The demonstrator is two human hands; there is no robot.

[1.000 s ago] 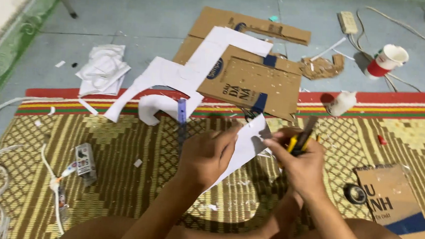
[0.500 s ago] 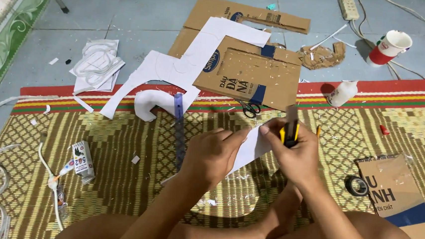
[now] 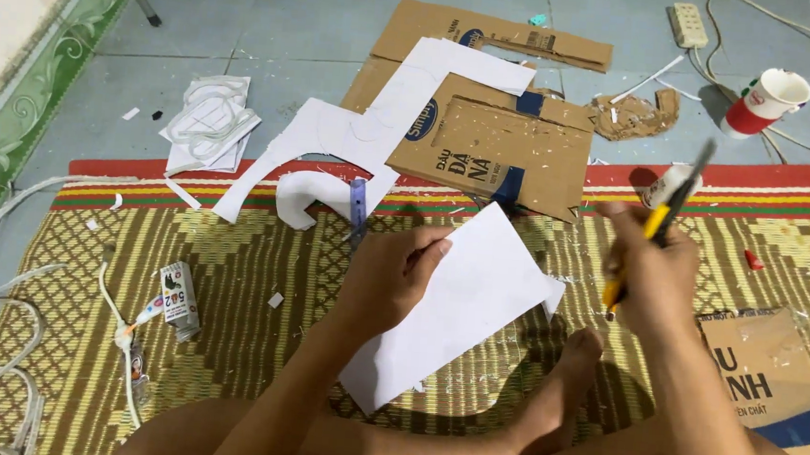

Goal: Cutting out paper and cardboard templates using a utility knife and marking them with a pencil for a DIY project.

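- The left hand (image 3: pixel 392 274) is pinching a white sheet of paper (image 3: pixel 461 307), the thumb lying on top near the sheet's upper left edge and the other fingers tucked under it, so the fingers are clamped on the paper.
- The paper is hanging tilted from those fingers, its lower corner reaching down toward the person's bare foot (image 3: pixel 571 363).
- The right hand (image 3: pixel 654 269) is gripping a yellow-and-black utility knife (image 3: pixel 657 221), fingers curled shut around the handle, the tool slanting up and away past the knuckles.
- The knife is sitting just to the right of the paper's right corner, apart from it.
- A blue ruler (image 3: pixel 358 210) is lying on the woven mat (image 3: pixel 230 282) just beyond the left fingertips, beside a curved white paper offcut (image 3: pixel 307 195).
- A flattened cardboard box (image 3: pixel 501 144) is lying farther out beyond both hands, on the mat's edge and the floor.
- A red-and-white paper cup (image 3: pixel 765 101) is standing well beyond the right hand.
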